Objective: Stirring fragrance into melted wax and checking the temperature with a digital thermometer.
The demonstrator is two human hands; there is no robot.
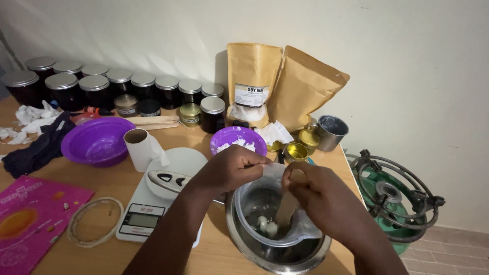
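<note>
Both hands work low over the steel pot (277, 249), where a clear jug (275, 224) sits inside. Right hand (326, 196) is closed around a wooden stick (287, 208), its tip down in white wax lumps (268, 225). Left hand (232, 168) pinches the jug's rim. Stir too hard and that light jug could tip. Beyond sit the scale (153, 203), purple bowls (97, 141), dark jars (119, 84) and brown pouches (277, 84).
</note>
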